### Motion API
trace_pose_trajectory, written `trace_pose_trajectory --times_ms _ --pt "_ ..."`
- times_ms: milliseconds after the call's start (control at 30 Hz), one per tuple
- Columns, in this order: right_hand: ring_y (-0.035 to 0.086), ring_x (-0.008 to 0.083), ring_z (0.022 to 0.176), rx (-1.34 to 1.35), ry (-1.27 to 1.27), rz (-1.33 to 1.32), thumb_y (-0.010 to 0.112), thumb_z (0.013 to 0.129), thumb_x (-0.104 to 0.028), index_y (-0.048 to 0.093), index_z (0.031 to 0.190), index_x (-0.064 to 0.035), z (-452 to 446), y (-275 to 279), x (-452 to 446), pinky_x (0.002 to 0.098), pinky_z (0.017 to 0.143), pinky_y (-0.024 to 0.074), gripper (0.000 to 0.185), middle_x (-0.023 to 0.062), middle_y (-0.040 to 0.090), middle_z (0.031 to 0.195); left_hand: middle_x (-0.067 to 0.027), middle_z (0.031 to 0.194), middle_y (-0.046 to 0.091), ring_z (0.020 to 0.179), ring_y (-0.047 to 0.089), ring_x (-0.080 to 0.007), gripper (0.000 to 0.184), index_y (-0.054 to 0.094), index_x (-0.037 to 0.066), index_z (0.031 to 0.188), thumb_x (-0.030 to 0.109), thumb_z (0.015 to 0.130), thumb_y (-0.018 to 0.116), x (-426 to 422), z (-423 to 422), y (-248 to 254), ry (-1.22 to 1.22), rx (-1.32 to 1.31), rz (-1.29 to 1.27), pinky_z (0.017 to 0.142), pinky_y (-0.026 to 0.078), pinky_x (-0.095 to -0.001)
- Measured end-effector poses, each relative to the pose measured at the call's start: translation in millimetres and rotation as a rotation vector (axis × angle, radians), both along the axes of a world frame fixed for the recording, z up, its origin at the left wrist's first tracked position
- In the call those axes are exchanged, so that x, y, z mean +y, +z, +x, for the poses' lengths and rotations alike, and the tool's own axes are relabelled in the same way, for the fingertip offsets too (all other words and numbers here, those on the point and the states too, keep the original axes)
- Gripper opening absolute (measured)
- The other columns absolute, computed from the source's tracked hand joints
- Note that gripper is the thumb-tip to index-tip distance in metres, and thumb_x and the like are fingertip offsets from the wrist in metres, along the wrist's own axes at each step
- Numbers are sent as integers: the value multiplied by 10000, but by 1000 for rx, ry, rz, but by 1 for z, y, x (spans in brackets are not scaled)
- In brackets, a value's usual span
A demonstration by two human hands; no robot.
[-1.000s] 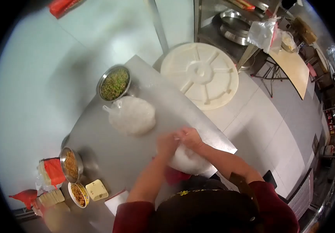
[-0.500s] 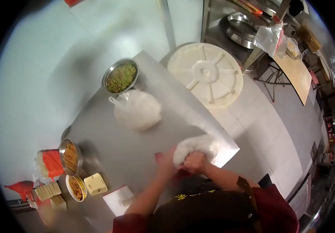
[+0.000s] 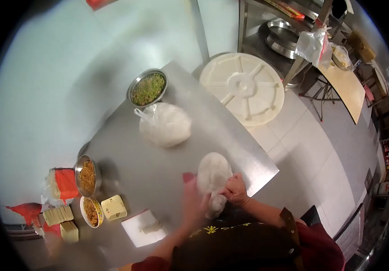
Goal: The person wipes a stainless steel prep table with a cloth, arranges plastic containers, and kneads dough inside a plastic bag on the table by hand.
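Observation:
A clear plastic bag filled with a white, dough-like mass lies near the front edge of the metal table, its crumpled end toward my body. On its right side, my right hand is closed, pinching the bag where it narrows. My left hand, blurred by motion, is at the left side of that narrow part, fingers apart and thumb close to the plastic. Just beyond the left fingers is a small red item, partly hidden. Farther back stands another tied clear bag of white stuff.
A steel bowl of chopped greens stands at the back corner. Along the left are a steel bowl and a patterned bowl of brown filling, a yellow dish and a white board. A round white lid lies beyond the table.
The bag has turned, so its full part now points away from me and its crumpled end toward me. My right hand has shifted to its right side; the view has moved slightly.

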State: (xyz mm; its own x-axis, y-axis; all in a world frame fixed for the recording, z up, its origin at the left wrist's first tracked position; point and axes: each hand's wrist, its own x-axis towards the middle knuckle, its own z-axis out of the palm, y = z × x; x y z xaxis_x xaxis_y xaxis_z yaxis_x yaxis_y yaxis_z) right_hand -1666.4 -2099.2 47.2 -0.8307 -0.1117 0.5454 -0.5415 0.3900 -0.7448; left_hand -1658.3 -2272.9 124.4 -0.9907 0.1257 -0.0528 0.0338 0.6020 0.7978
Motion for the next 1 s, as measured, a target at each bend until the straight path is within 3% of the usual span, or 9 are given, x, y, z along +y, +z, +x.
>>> trace_pose_trajectory --times_ms 33,233,300,500,567,700,800,933,1000 --pt "408 257 508 -37 -62 31 634 832 -228 443 545 -67 4 -10 -2 351 564 346 380 63 389 525 -225 1317 382 1219 372 -367 614 353 -12 1321 224 806 590 9 -14 -19 -70 80 -250 1029 289 -423" --pt "439 265 491 -532 -31 -300 534 876 -144 446 595 -16 -10 -36 -2 349 458 355 321 118 444 560 -179 1406 340 1298 301 -370 602 359 94 1379 280 845 565 30 -63 -72 -115 252 -542 1042 229 -517" --pt "429 274 480 -440 -30 -269 542 872 -150 439 586 -23 -21 -42 4 357 451 346 329 124 431 557 -165 1408 342 1302 299 -366 592 365 115 1378 276 843 559 34 -78 -83 -196 283 -678 1036 231 -530" --pt "466 310 504 -303 -30 -129 602 806 -143 486 592 -60 -48 -51 16 394 463 374 257 124 462 567 -134 1344 431 1223 412 -338 527 413 145 1348 322 861 506 43 -110 -107 -237 254 -418 1007 291 -511" --pt "411 320 475 -237 -66 -164 594 826 -160 406 550 -46 -61 -47 10 396 439 326 352 140 394 535 -159 1142 568 1034 547 -331 361 553 110 1160 334 894 455 44 -120 -115 -201 252 -545 884 401 -487" --pt "434 286 485 -177 -51 -41 642 803 -180 448 565 -41 -88 -48 16 376 464 355 336 118 439 541 -133 714 616 664 572 -392 226 560 57 904 270 878 487 53 -145 -96 -100 106 -451 752 398 -476" --pt "442 189 511 -603 -230 -379 656 821 -240 502 594 -35 -98 -35 18 332 497 373 343 61 468 557 -149 757 603 700 572 -360 284 543 29 936 306 878 513 51 -138 -83 74 24 -358 727 418 -441" --pt "423 107 567 -311 -361 -314 612 874 -320 537 634 -21 -95 7 22 283 531 374 391 10 470 589 -161 894 601 804 583 -301 340 528 16 993 335 875 535 21 -68 -83 269 1 -160 725 438 -407" --pt "555 288 627 -844 -473 -423 566 842 -181 646 789 -16 -78 13 16 339 598 459 191 114 589 719 -148 1025 578 924 561 -249 359 516 26 1068 335 885 534 12 -42 -88 506 -121 119 793 427 -417"
